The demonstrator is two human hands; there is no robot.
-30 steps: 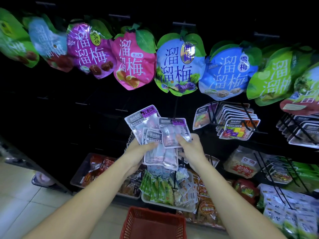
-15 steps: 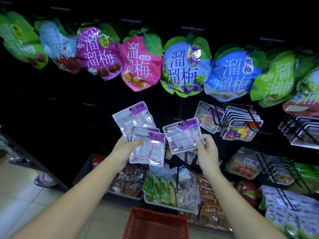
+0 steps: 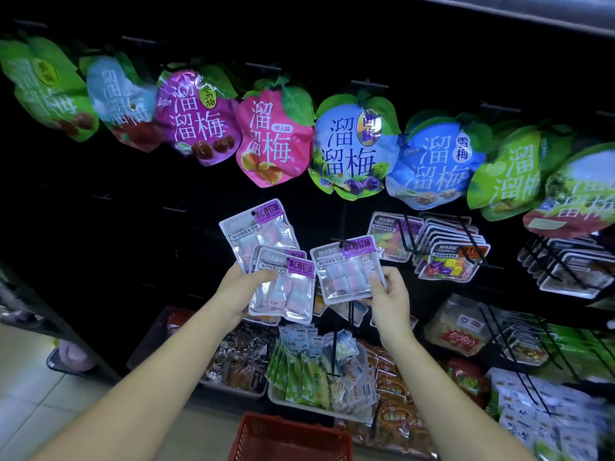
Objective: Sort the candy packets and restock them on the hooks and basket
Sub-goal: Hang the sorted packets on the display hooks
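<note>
My left hand (image 3: 240, 287) grips a fanned stack of silver candy packets (image 3: 283, 284) with purple labels and pink-white sweets inside. My right hand (image 3: 391, 294) pinches a single matching candy packet (image 3: 346, 271) by its lower right corner and holds it up in front of the black display wall. A thin black hook tip (image 3: 336, 242) shows at that packet's top edge near its hang hole. To the right, similar packets (image 3: 446, 254) hang in rows on hooks.
Large plum snack bags (image 3: 352, 148) hang in a row above. White trays (image 3: 319, 405) of small green and white sachets stand below my hands. A red basket (image 3: 289, 439) sits at the bottom centre. More hooks with packets (image 3: 572, 271) fill the right side.
My right hand took one packet off the stack and carried it right and upward to the hook. My left hand keeps the remaining packets, a little lower and left.
</note>
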